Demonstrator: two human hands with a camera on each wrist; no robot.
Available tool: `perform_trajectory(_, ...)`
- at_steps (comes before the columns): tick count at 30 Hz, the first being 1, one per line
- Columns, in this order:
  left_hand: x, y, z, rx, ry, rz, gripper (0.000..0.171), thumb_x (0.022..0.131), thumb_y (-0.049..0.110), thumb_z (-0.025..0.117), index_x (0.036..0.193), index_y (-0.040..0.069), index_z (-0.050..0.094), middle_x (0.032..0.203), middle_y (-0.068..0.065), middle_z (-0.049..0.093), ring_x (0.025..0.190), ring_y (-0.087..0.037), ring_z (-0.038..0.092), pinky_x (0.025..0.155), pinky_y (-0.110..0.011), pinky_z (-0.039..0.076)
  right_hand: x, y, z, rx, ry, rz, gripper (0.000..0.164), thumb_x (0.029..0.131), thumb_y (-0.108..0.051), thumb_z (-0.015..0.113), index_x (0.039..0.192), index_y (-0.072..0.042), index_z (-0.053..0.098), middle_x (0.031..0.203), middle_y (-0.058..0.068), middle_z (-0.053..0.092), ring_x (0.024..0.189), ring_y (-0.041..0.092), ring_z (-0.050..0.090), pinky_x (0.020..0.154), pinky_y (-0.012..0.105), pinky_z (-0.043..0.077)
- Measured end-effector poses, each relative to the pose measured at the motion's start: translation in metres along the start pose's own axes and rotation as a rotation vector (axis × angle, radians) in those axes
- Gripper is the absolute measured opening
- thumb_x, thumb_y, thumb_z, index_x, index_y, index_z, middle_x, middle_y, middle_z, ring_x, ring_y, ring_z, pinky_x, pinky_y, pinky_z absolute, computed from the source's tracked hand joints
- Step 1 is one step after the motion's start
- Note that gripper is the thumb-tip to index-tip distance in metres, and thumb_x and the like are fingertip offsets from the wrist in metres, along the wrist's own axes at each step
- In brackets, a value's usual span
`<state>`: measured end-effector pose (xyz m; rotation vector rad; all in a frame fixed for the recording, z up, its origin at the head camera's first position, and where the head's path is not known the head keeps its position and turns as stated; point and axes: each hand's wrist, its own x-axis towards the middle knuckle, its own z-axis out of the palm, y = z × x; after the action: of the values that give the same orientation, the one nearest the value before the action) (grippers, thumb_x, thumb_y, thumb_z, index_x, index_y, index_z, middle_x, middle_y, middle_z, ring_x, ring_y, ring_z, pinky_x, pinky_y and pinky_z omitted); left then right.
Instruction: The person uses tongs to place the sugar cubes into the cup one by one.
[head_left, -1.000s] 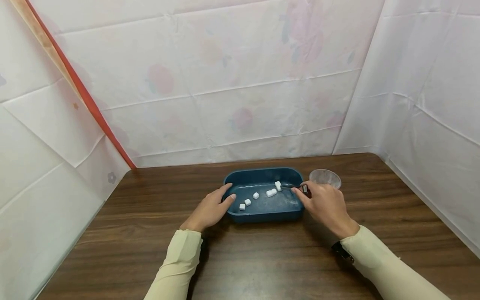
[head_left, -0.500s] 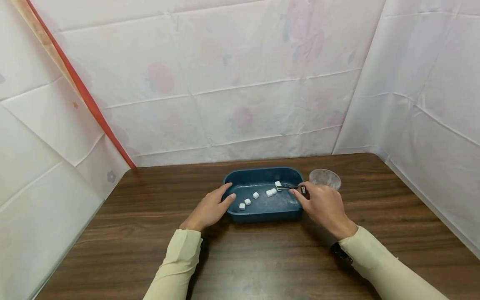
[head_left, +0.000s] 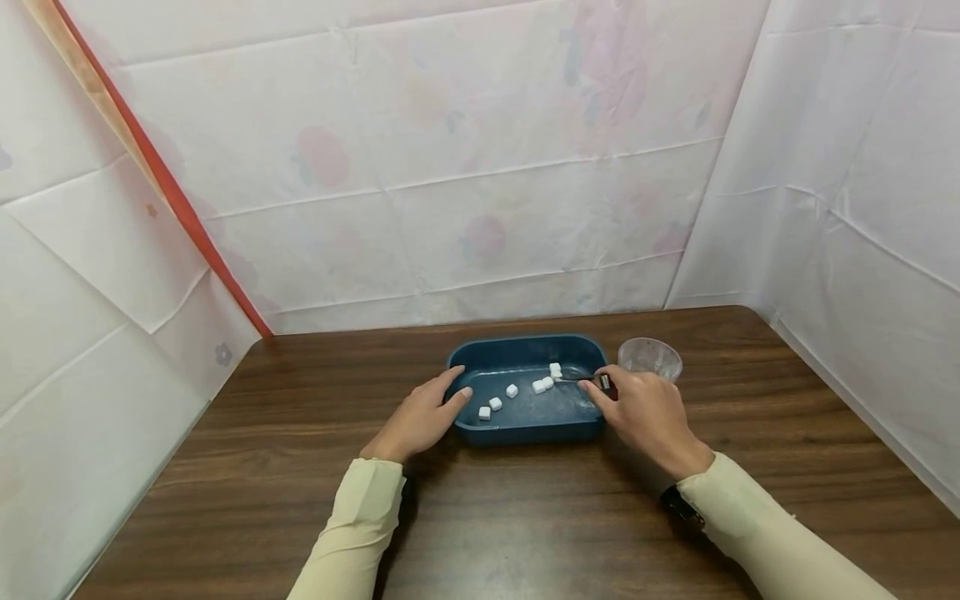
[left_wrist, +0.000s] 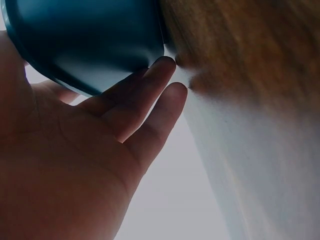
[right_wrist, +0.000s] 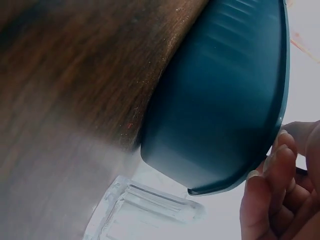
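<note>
A dark blue tray [head_left: 530,434] stands on the table with several small white cubes [head_left: 512,391] scattered inside it. My left hand [head_left: 422,416] holds its left end, thumb over the rim and the other fingers against the outer wall [left_wrist: 95,35]. In my right hand [head_left: 651,408] I pinch thin dark tweezers [head_left: 577,379] at the right end. Their tips reach a white cube [head_left: 556,375] near the tray's back right; whether they grip it is too small to tell. The right wrist view shows curled fingers [right_wrist: 280,175] beside the tray's rim, the tweezers mostly hidden.
A clear plastic cup [head_left: 649,354] stands just right of the tray, partly behind my right hand. Wood-grain table [head_left: 510,517] surrounds the tray. White patterned sheets [head_left: 420,183] hang behind the table and along both sides.
The tweezers' tips, seen spread at the back right cubes half a second ago, now look closer together. My right hand has shifted slightly left; the left hand and tray stay put.
</note>
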<state>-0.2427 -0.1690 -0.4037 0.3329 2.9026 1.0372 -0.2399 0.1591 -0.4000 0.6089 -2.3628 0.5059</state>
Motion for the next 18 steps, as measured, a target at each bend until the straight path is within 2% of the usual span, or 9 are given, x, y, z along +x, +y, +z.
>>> perform_trajectory(9,0.001,0.0004,-0.0003,-0.004,0.002,0.012,0.061,0.105,0.046,0.048,0.156,0.016,0.038,0.156,-0.006,0.04,0.143,-0.028,0.038,0.114,-0.053,0.033,0.0002,0.0005,0.0005,0.001,-0.027,-0.027,0.02,0.089,-0.032,0.077,0.083,-0.015,0.07,0.048,-0.014,0.033,0.041,0.002,0.03,0.037,0.025,0.024)
perform_trajectory(18,0.0009,-0.0001,-0.0001,-0.003,0.001,0.01,0.06,0.105,0.046,0.048,0.156,0.016,0.038,0.156,-0.006,0.04,0.143,-0.027,0.038,0.114,-0.053,0.033,0.0002,-0.0009,-0.0002,0.014,-0.062,-0.02,0.02,0.088,-0.03,0.079,0.095,-0.011,0.077,0.047,-0.013,0.04,0.04,0.002,0.032,0.036,0.025,0.027)
